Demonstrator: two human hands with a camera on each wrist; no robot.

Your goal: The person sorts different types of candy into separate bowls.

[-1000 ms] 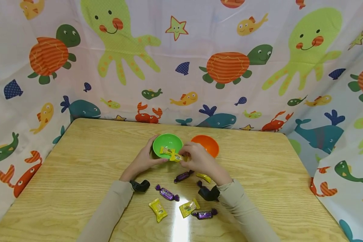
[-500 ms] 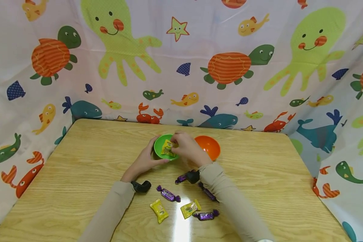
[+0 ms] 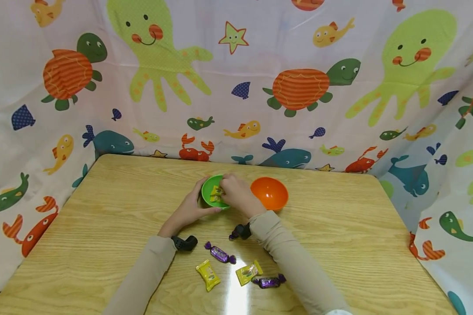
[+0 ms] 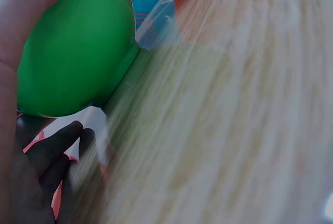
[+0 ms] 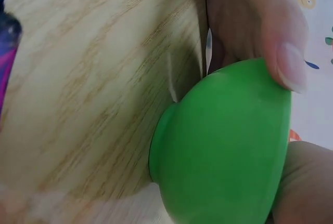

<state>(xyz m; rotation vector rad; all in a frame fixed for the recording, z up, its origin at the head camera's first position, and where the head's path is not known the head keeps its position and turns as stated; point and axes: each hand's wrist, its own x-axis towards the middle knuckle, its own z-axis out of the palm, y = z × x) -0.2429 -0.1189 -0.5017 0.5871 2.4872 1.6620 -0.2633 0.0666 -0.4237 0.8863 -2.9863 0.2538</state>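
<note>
In the head view, my left hand (image 3: 191,205) grips the green bowl (image 3: 206,188), thumb at its near side and fingers round the far left. The bowl's green outer wall (image 4: 78,47) fills the upper left of the left wrist view. My right hand (image 3: 238,192) reaches over the bowl's right rim, its fingertips down inside beside yellow-wrapped candies (image 3: 216,194). The fingertips are hidden, so whether they still pinch a candy is unclear. In the right wrist view the bowl (image 5: 223,146) stands between the left thumb (image 5: 286,47) and part of the right hand (image 5: 304,182).
Just right of the green bowl stands an orange bowl (image 3: 273,194). Purple twist-wrapped candies (image 3: 220,253) and yellow ones (image 3: 207,275) lie scattered on the wooden table (image 3: 122,210) nearer the person. A sea-animal curtain (image 3: 220,96) hangs behind the table.
My right hand has carried a yellow candy from the green bowl's near right rim into the bowl, moving left and away from me. The left hand keeps its hold on the bowl.
</note>
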